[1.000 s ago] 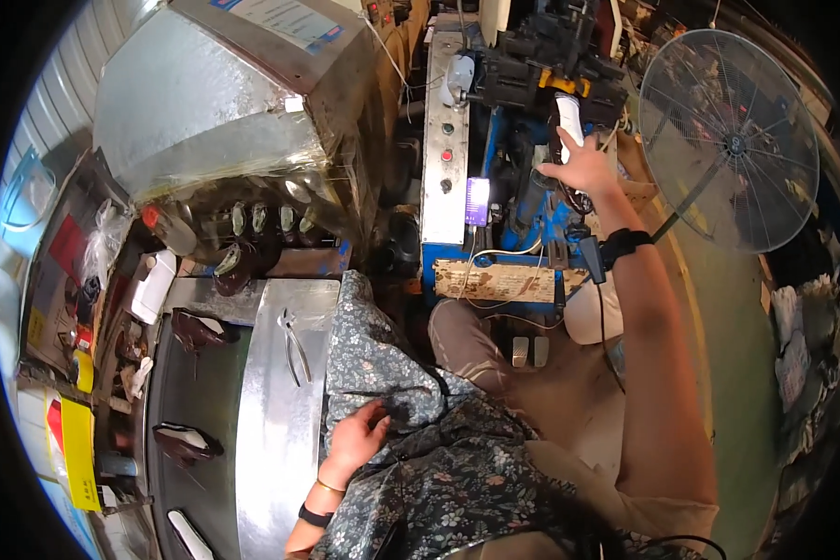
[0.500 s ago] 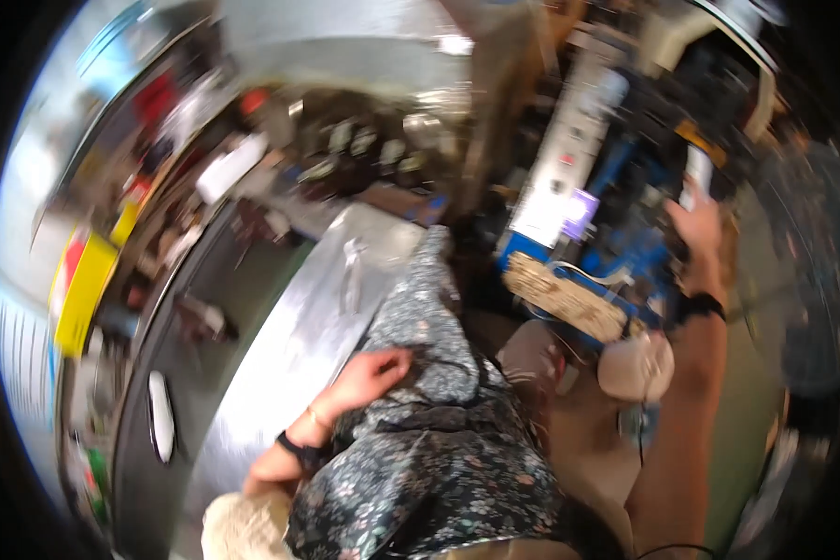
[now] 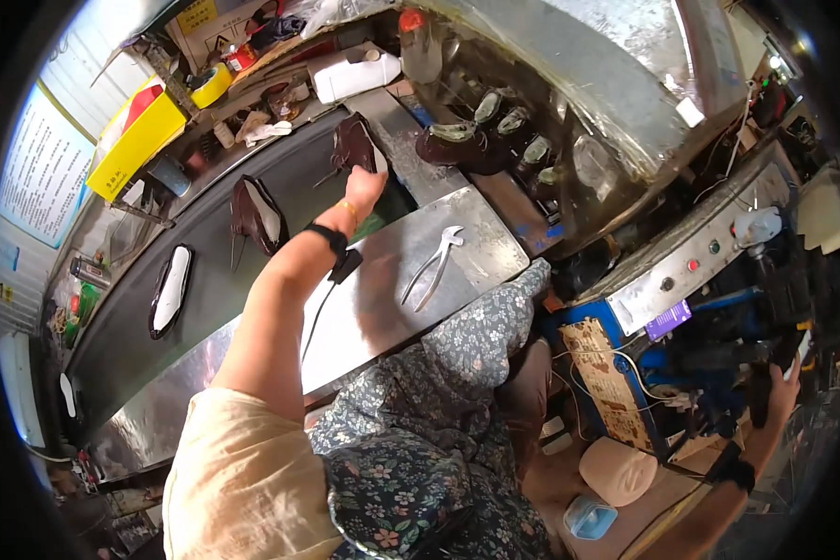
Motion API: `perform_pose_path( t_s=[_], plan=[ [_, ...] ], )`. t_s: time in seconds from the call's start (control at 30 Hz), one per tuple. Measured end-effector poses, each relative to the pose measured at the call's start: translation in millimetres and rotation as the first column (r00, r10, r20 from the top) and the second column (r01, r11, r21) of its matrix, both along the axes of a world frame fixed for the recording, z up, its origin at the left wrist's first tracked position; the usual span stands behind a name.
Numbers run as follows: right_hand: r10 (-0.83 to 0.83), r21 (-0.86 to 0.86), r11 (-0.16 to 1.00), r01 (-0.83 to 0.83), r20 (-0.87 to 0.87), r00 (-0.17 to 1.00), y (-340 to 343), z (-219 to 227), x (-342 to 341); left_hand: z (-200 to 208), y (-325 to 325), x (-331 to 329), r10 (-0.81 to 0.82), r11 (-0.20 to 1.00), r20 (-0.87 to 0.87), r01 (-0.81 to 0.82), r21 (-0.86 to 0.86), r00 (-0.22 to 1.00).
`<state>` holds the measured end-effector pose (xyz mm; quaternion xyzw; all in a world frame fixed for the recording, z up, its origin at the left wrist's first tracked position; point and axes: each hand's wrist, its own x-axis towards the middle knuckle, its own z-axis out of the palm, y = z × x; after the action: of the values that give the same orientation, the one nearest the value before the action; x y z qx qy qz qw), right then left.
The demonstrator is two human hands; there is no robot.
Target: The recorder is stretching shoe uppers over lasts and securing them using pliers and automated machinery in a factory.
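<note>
Far along the dark belt [image 3: 210,245], my left hand [image 3: 365,189] closes on the near end of a dark maroon shoe [image 3: 353,140] whose pale bottom faces up. Two more such shoes, one with loose laces [image 3: 255,215] and one with its white sole up [image 3: 170,291], lie farther left on the belt. At the far right, my right hand [image 3: 782,397] is up against a machine [image 3: 709,327]. Its fingers curl beside a narrow white piece [image 3: 804,347]; dark parts hide what exactly is held.
Metal pincers [image 3: 436,266] lie on the steel plate [image 3: 383,308] before me. Several dark shoes [image 3: 476,140] stand under a clear plastic-covered hood [image 3: 625,75]. A control panel [image 3: 695,261] with buttons tops the machine. A pinkish container [image 3: 616,471] and a blue box [image 3: 588,518] are near my legs.
My view has swung, bringing the belt more into sight. My left hand has gone from near my apron out to the shoe on the belt. My right hand stays by the machine.
</note>
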<state>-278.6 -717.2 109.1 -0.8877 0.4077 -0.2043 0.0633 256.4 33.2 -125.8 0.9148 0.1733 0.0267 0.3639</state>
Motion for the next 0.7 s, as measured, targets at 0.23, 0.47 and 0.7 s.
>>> perform_pose_path(
  t_s=[0.23,0.47,0.7],
  plan=[
    [-0.191,-0.692,0.72,0.049,-0.131,0.973,34.8,20.8,6.4,-1.6,17.1,25.8,0.055,0.757,-0.124,-0.123,-0.642,0.991],
    [0.341,0.599,0.651,-0.467,0.319,0.884,383.9,-96.2,158.8,62.7,77.9,-161.0,-0.479,0.288,0.008,0.166,-0.943,0.878],
    [0.473,0.144,0.577,-0.804,0.744,0.472,512.6,-89.5,197.0,89.9,39.8,-308.2,-0.904,0.282,-0.016,0.567,-0.774,0.428]
  ],
)
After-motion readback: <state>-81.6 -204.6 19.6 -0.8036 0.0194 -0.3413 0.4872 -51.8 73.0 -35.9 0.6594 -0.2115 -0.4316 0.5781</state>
